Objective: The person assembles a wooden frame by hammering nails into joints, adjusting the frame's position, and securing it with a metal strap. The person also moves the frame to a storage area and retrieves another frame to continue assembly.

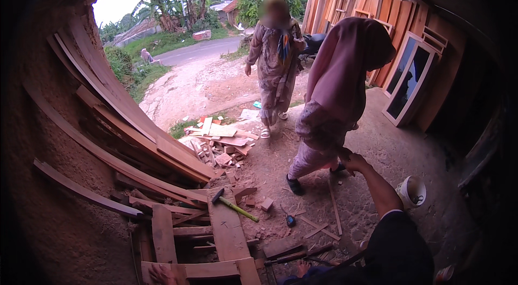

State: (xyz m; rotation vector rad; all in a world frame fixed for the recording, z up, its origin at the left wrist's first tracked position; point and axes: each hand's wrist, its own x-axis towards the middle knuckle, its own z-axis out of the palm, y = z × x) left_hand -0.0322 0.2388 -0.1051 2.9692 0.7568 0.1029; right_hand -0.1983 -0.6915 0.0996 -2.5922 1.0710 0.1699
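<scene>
My right arm, in a dark sleeve, reaches forward from the lower right. My right hand (354, 164) appears closed around the hand of a person in a pink headscarf (340, 64); the fingers partly hide each other. Low at the left, my left hand (162, 273) lies with its fingers spread on a wooden frame (213, 269), dim and cut off by the lower edge. A hammer (235, 205) with a yellow-green handle rests on a wide plank (225, 225) near the frame. Right of it, a small blue-and-black tape measure (291, 221) sits on the ground.
Long boards (102, 101) lean along the left wall. Wood offcuts (221, 139) are heaped ahead, near a second person (275, 69) standing in the opening. Thin strips (334, 207) lie on the floor. A white bucket (411, 191) stands right; a glazed frame (410, 80) leans behind.
</scene>
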